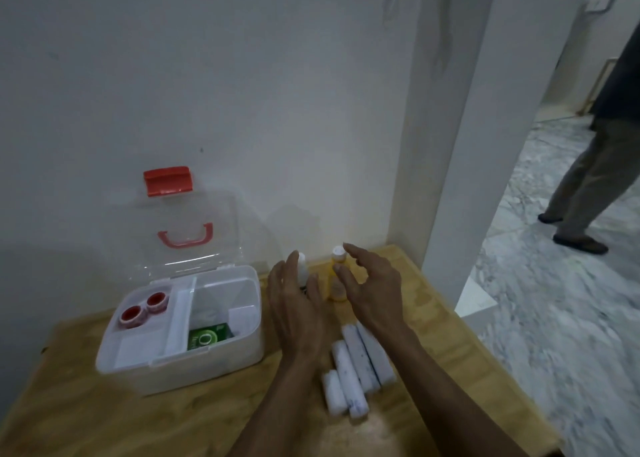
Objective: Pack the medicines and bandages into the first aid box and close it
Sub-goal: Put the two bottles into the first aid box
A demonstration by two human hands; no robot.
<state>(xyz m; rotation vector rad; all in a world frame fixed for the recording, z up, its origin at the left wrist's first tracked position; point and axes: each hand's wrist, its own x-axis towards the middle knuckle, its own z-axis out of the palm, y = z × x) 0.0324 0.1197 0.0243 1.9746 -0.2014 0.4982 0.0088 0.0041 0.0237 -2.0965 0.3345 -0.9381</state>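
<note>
Both hands, left hand (298,304) and right hand (372,287), spread beside capped yellow bottle (336,280)

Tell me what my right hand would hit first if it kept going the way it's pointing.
Probably the yellow bottle: the right hand is open just short of it, fingers angled toward it. Depth is unclear.

Wooden table (433,301): open first aid box (180,352), bandage rolls (356,370), two bottles (336,283).
</note>
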